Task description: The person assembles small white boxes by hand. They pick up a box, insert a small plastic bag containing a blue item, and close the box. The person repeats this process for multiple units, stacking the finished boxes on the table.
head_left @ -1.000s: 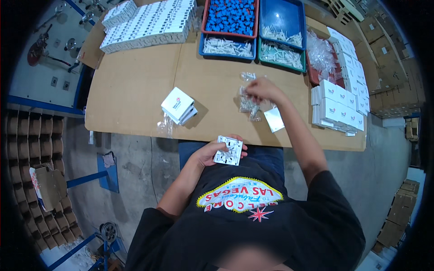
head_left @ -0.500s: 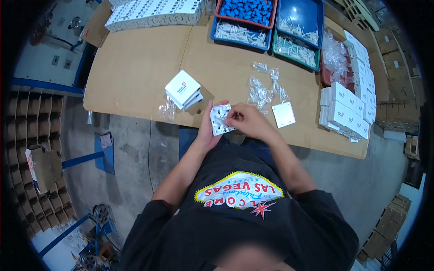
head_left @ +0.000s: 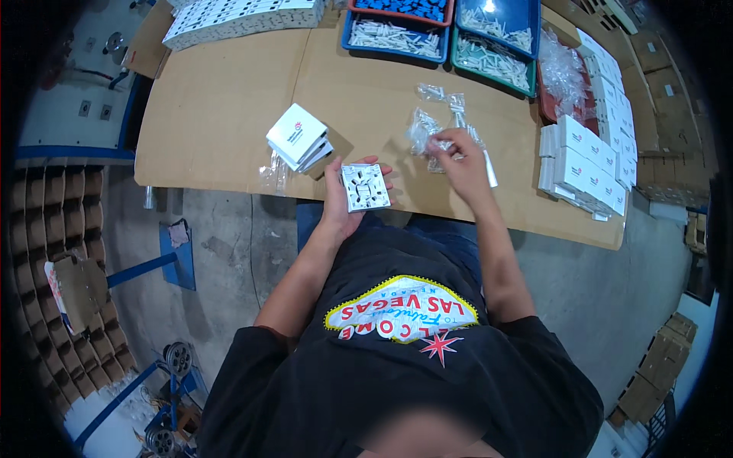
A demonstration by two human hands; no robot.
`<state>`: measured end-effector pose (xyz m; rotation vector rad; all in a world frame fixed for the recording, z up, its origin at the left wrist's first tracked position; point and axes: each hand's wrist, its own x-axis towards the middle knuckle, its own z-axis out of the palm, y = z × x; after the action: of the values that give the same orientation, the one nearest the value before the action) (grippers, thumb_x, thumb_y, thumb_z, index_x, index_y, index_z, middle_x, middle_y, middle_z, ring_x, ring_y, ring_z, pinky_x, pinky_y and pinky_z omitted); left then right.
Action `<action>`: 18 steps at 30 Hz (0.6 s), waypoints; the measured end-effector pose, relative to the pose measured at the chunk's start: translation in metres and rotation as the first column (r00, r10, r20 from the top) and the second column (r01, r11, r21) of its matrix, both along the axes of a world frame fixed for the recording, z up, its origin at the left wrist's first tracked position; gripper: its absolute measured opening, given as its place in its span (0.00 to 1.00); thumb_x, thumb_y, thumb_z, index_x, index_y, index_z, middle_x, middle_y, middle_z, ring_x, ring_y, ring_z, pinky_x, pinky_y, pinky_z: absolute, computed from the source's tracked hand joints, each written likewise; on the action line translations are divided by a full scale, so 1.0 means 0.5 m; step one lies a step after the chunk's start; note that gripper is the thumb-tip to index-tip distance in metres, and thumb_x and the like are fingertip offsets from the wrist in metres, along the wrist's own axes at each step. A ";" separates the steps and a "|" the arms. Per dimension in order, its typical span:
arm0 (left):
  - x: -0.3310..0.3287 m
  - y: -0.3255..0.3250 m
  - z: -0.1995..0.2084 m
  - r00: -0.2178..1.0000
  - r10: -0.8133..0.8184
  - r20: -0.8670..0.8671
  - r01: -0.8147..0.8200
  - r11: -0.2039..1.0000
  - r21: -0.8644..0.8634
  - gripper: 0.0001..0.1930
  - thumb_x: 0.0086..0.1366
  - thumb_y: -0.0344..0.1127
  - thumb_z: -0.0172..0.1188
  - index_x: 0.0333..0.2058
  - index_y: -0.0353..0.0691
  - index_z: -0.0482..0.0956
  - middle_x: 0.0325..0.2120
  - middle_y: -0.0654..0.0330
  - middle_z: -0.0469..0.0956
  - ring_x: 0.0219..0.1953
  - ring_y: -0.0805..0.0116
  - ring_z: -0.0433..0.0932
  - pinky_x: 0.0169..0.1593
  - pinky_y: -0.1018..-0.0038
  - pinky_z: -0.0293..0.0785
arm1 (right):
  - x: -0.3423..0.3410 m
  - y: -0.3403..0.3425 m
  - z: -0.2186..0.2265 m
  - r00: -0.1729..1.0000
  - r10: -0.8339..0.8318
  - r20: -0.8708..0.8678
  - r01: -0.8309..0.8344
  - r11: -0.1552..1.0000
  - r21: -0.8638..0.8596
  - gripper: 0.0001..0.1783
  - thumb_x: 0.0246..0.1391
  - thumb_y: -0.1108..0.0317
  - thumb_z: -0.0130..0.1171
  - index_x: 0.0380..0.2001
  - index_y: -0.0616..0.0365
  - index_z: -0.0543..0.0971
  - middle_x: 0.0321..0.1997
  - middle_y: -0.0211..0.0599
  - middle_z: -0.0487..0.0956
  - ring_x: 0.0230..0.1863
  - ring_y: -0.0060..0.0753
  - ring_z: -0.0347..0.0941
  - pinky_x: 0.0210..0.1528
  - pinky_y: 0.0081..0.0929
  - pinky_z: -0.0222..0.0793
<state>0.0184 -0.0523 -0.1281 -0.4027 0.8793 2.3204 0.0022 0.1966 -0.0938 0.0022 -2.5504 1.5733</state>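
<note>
A square white plate (head_left: 366, 188) with black marks on it sits in the left hand (head_left: 336, 197), just off the near edge of the table (head_left: 221, 114). The hand holds the plate from below, with the thumb on the left side and fingertips showing past the right side. The marked face points up. The right hand (head_left: 449, 150) is over by some small clear bags (head_left: 424, 128) with white bits in them. Its thumb and finger are close together, so the grip is narrow, but it is blurry there and I cannot tell if a bag is in it. A white square (head_left: 491, 169) lies by the right wrist, partly hidden. To the left of the plate is a messy little pile (head_left: 296, 131) of white squares, with clear tape (head_left: 273, 174) beside it. Farther back, a blue tray (head_left: 393, 56) and a green tray (head_left: 492, 83) hold white sticks. A red tray (head_left: 397, 17) of blue bits is behind the blue one. On the right, clear wrap (head_left: 563, 75) lies in another tray, next to stacked white boxes (head_left: 586, 156). Rows of white blocks (head_left: 244, 23) stand at the back left. The person wears a black shirt (head_left: 427, 389).
</note>
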 end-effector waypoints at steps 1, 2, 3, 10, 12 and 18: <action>0.002 -0.010 0.000 1.000 -0.010 0.016 0.009 0.999 0.052 0.41 0.74 0.71 0.32 0.62 0.38 0.70 0.52 0.47 0.80 0.49 0.53 0.82 0.49 0.51 0.83 | -0.005 0.020 0.006 0.999 -0.040 0.026 0.038 0.997 0.060 0.16 0.55 0.68 0.69 0.47 0.59 0.81 0.43 0.39 0.79 0.34 0.32 0.76 0.39 0.29 0.73; 0.004 -0.015 0.002 0.999 -0.016 0.035 0.014 0.998 0.063 0.40 0.74 0.71 0.32 0.62 0.39 0.70 0.53 0.46 0.80 0.50 0.52 0.82 0.50 0.51 0.82 | -0.006 0.041 0.011 0.995 -0.083 0.046 0.077 0.989 0.123 0.19 0.55 0.65 0.70 0.50 0.57 0.81 0.46 0.40 0.79 0.36 0.35 0.77 0.42 0.31 0.75; 0.006 -0.016 0.006 0.998 -0.024 0.054 0.019 0.997 0.079 0.40 0.74 0.70 0.33 0.63 0.39 0.69 0.54 0.46 0.79 0.50 0.52 0.82 0.51 0.51 0.81 | -0.002 0.064 0.008 0.988 -0.144 0.061 0.121 0.953 0.278 0.23 0.54 0.62 0.71 0.53 0.56 0.79 0.49 0.42 0.78 0.40 0.39 0.77 0.45 0.35 0.75; 0.004 -0.002 0.015 0.994 -0.087 0.073 0.081 0.993 0.087 0.37 0.75 0.66 0.37 0.65 0.40 0.68 0.59 0.44 0.76 0.50 0.53 0.82 0.51 0.51 0.81 | 0.095 0.104 -0.033 0.944 -0.298 0.139 0.130 0.726 0.675 0.44 0.42 0.50 0.78 0.61 0.58 0.74 0.60 0.54 0.72 0.61 0.56 0.69 0.60 0.47 0.70; 0.000 0.003 0.012 0.988 -0.141 0.066 0.131 0.983 0.127 0.37 0.75 0.65 0.37 0.65 0.39 0.68 0.58 0.44 0.76 0.50 0.54 0.82 0.51 0.52 0.81 | 0.110 0.119 -0.045 0.946 -0.304 0.110 0.166 0.750 0.640 0.41 0.45 0.53 0.77 0.60 0.59 0.74 0.56 0.51 0.75 0.56 0.52 0.73 0.56 0.44 0.73; 0.011 0.027 0.019 0.965 -0.238 0.110 0.223 0.966 0.128 0.37 0.76 0.65 0.36 0.66 0.39 0.67 0.58 0.44 0.77 0.50 0.52 0.83 0.51 0.52 0.81 | 0.130 0.153 -0.077 0.913 -0.060 0.404 0.240 0.880 -0.410 0.29 0.60 0.62 0.67 0.61 0.60 0.72 0.47 0.42 0.82 0.40 0.36 0.80 0.41 0.34 0.77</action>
<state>0.0240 -0.0391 -0.1184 -0.3703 0.6898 2.0950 0.0673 0.2730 -0.1325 -0.6003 -2.2756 2.2411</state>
